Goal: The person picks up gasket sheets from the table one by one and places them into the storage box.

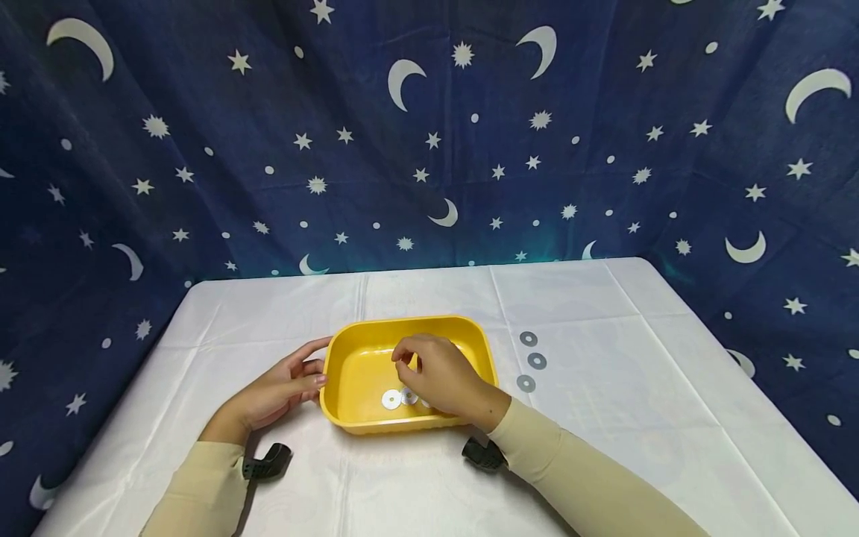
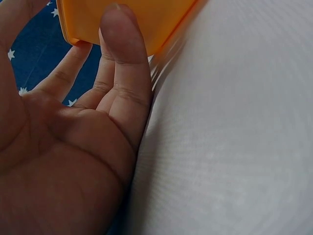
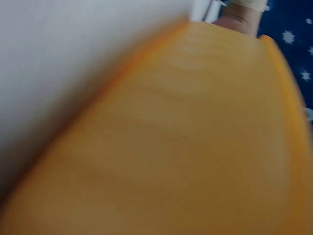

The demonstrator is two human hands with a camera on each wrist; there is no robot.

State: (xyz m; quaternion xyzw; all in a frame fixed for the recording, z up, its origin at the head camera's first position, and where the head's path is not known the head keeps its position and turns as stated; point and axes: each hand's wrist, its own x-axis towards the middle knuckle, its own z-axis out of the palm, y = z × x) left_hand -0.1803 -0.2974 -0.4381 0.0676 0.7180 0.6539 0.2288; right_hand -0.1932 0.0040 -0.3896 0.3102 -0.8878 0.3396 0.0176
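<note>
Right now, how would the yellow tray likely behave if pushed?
The yellow tray would probably stay stiff, as its walls stand without sagging. Its low, broad shape makes tipping unlikely. The flat discs inside might slide along its smooth floor.

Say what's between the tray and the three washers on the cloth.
Only bare white cloth between tray and washers; head view shows it.

Head view bright, clear — right-wrist view dim, tray (image 3: 186, 132) blurred.
</note>
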